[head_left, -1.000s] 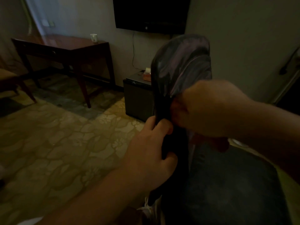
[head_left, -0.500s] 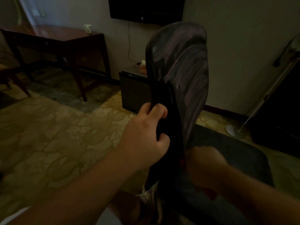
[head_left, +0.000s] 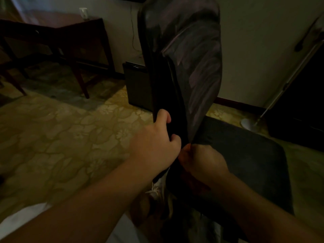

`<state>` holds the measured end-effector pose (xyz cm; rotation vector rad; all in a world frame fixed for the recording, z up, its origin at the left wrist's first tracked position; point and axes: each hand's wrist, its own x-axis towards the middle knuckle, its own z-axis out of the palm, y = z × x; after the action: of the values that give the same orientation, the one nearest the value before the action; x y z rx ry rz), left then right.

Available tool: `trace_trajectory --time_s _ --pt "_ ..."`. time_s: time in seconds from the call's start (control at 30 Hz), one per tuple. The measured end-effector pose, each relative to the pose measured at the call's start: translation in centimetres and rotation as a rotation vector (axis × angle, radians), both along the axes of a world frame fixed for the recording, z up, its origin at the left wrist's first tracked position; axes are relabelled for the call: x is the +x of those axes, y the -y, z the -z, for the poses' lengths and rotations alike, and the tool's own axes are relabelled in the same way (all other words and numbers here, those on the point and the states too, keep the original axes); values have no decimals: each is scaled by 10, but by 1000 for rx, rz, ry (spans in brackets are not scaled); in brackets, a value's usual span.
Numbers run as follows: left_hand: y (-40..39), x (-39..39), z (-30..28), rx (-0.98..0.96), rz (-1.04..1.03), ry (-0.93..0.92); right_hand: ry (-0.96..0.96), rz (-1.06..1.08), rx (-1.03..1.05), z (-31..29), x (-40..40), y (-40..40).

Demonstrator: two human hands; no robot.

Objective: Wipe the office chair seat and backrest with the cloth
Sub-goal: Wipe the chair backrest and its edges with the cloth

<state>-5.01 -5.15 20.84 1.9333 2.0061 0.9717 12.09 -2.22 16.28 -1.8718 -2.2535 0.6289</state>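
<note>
The black office chair stands side-on before me. Its shiny backrest (head_left: 192, 50) rises upright and the dark seat (head_left: 245, 163) stretches off to the right. My left hand (head_left: 156, 142) grips the backrest's rear edge low down, fingers curled round it. My right hand (head_left: 201, 160) is at the foot of the backrest, where it meets the seat. It holds a dark reddish cloth (head_left: 194, 181), which is mostly hidden under the hand in the dim light.
A wooden desk (head_left: 70, 32) with a white cup (head_left: 83, 12) stands at the back left. A low black cabinet (head_left: 135, 85) sits behind the chair against the wall. A floor lamp's base (head_left: 249, 124) is at the right. Patterned carpet (head_left: 61, 137) spreads to the left.
My right hand with the cloth has slid down the backrest from its middle to its base. My left hand has kept its grip on the backrest edge.
</note>
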Motion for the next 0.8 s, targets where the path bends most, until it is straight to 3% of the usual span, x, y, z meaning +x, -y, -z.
trace_trajectory --time_s 0.27,0.33,0.43,0.47,0.8 --pt "-89 -29 -9 -78 5 50 -86 75 -206 31 37 25" --pt "-116 -29 -12 -179 -4 169 -62 115 -205 40 52 33" --pt "-142 -21 -1 -384 -5 521 -165 213 -258 48 71 49" --pt "-142 -15 6 -440 8 562 -188 237 -280 49 77 55" --pt "-27 112 190 -694 360 227 -382 473 -271 78 138 81"
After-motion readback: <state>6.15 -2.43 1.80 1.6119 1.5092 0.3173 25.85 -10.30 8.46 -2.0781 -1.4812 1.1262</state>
